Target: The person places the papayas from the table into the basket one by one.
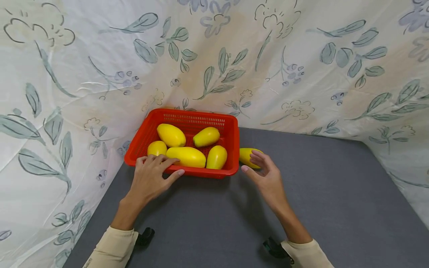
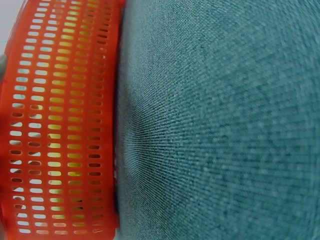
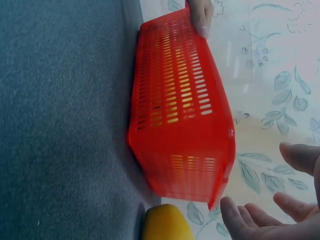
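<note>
A red plastic basket [image 1: 231,145] with slotted walls holds several smooth yellow oblong fruits [image 1: 187,157]; their exact kind I cannot tell. My left hand [image 1: 151,178] grips the near rim toward its left end, fingers over the edge and thumb along the outside. In the right wrist view, part of that left hand [image 3: 200,17] shows at the rim. Off the basket's right side, my right hand [image 1: 268,182] hovers with fingers relaxed and apart, holding nothing. Behind its fingers, one more yellow fruit [image 1: 246,156] lies on the table, partly hidden, beside the basket.
The basket stands on a grey cloth-covered table [image 1: 335,193] near its back left corner. Floral sheeting [image 1: 285,74] hangs behind the table and along both sides. Black wrist-camera mounts [image 1: 145,237] sit at both sleeves.
</note>
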Motion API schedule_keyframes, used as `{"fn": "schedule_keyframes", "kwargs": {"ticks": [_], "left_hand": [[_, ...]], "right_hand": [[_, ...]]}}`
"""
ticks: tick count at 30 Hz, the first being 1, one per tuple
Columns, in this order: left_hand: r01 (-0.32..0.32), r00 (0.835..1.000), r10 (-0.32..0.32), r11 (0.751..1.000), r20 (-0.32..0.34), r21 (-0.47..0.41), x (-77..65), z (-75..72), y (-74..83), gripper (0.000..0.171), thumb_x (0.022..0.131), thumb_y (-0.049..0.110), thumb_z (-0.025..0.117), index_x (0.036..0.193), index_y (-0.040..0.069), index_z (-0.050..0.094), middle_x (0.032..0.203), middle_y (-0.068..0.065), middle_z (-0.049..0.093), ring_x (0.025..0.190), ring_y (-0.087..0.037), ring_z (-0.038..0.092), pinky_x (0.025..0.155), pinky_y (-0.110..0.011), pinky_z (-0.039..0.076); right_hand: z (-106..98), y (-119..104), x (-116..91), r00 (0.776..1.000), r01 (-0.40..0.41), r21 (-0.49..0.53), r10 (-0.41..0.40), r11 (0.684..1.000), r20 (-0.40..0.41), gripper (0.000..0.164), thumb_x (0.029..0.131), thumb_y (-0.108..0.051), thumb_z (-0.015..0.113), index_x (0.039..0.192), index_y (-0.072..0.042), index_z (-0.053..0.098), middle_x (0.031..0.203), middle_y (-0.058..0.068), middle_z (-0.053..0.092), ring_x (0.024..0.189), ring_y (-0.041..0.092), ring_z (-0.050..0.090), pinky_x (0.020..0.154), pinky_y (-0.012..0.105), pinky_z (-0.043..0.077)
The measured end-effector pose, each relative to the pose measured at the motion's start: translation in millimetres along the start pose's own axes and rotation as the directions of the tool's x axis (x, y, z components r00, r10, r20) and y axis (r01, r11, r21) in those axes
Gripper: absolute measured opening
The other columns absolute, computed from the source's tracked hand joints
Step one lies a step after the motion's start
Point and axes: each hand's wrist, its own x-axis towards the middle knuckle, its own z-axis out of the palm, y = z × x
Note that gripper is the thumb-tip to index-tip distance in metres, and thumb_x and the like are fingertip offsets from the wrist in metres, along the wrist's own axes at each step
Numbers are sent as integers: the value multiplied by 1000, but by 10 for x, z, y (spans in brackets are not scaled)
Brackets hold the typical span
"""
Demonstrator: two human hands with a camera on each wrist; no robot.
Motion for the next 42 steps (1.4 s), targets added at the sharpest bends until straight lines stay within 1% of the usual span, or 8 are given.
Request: {"fn": "schedule_keyframes", "kwargs": {"ticks": [4,10,13,17,20,30,36,42], "left_hand": [[5,1000,-5,1000,1,2,0,-2,13,53,92,59,69,129,22,76,121,-13,69,113,-40,59,102,-64,36],[8,1000,-8,1000,-2,6,0,5,32,53,92,59,70,129,22,76,121,-13,69,113,-40,59,102,-64,37],[6,1000,-6,1000,-6,8,3,12,38,53,92,59,70,129,22,77,121,-13,69,113,-40,59,102,-64,37],[3,1000,-3,1000,-9,9,4,18,34,53,92,59,70,129,21,77,121,-13,70,112,-40,59,102,-64,37],[1,1000,-1,1000,-11,12,3,19,31,53,92,58,71,129,21,77,121,-13,70,112,-40,59,102,-64,37],[1,1000,-1,1000,-17,13,-1,25,25,52,92,58,71,128,21,77,120,-12,69,112,-40,59,101,-64,37],[0,1000,0,1000,-21,12,-6,23,29,52,92,58,71,128,21,77,119,-12,69,111,-40,59,100,-63,37],[1,1000,-1,1000,-17,11,-12,31,29,51,92,59,71,128,22,77,119,-12,69,111,-39,59,101,-63,37]], "right_hand": [[-49,39,20,1000,1,-27,-1,1000,-11,62,98,-30,79,152,-15,53,150,6,58,138,25,57,104,24,50],[-109,89,49,1000,-2,-40,2,999,-12,62,99,-30,78,153,-14,52,152,9,57,139,26,56,112,57,47],[-130,110,65,1000,-7,-53,6,999,-15,63,98,-31,79,153,-13,52,152,10,57,139,28,56,111,49,50],[-146,131,84,1000,-15,-62,14,998,-17,64,98,-30,79,153,-11,52,152,11,57,140,28,55,104,28,51],[-155,145,99,1000,-21,-67,19,998,-20,65,98,-31,79,154,-12,52,153,11,56,140,27,55,102,23,49],[-214,228,152,999,-29,-71,26,997,-38,66,98,-29,79,155,-13,50,154,13,55,141,27,54,99,18,47],[-238,287,199,998,-20,-107,14,994,-58,66,97,-29,80,154,-12,51,154,15,55,142,28,54,100,24,51],[-254,329,217,997,-20,-144,10,989,-71,67,97,-30,80,154,-10,51,155,15,54,141,31,53,92,10,48]]}}
